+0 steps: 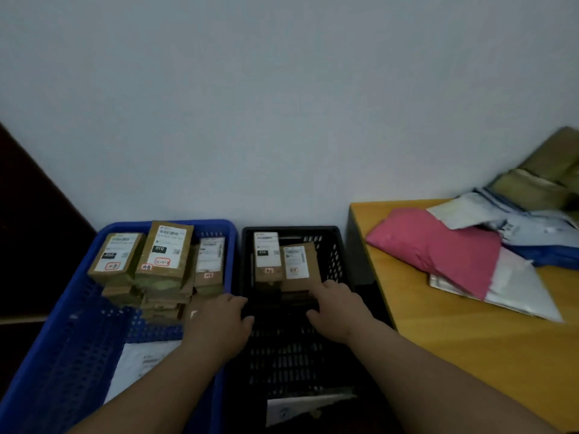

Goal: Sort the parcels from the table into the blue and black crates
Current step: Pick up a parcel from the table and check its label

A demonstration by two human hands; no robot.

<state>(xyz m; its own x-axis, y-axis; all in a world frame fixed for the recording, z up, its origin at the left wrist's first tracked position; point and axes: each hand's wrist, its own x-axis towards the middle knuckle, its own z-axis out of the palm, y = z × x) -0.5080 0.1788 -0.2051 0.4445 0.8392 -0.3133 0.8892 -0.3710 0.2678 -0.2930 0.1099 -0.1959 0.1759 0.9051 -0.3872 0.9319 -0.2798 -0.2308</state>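
- The blue crate (78,324) stood on the left and the black crate (340,245) just beside it on the right, both against the pale wall (282,104).
- The wooden worktop (470,339) stood to the right of the black crate, close to its side.
- In the far part of the blue crate were stacks of brown cardboard parcels (163,261) with white shipping labels facing up; there were three stacks side by side, the middle one the tallest.
- A flat white mailer (138,368) lay in the near part of the blue crate, partly hidden by the left forearm.
- In the far part of the black crate lay two labelled brown parcels (283,261), side by side and overlapping.
- A white parcel (300,408) lay at the near end of the black crate.
- The left hand (219,324) reached across the wall shared by the two crates, its fingers bent over the black crate's rim; whether it gripped the rim or a dark object below could not be told.
- The right hand (335,305) was inside the black crate, its fingers reaching forward and touching the near edge of the right-hand brown parcel; how firmly it held the parcel could not be told.
- On the worktop lay a loose heap: a pink poly mailer (438,249) on top of a white mailer (517,296), with white and blue bags (532,233) behind.
- Olive-brown packages (545,180) were piled at the far right corner by the wall.
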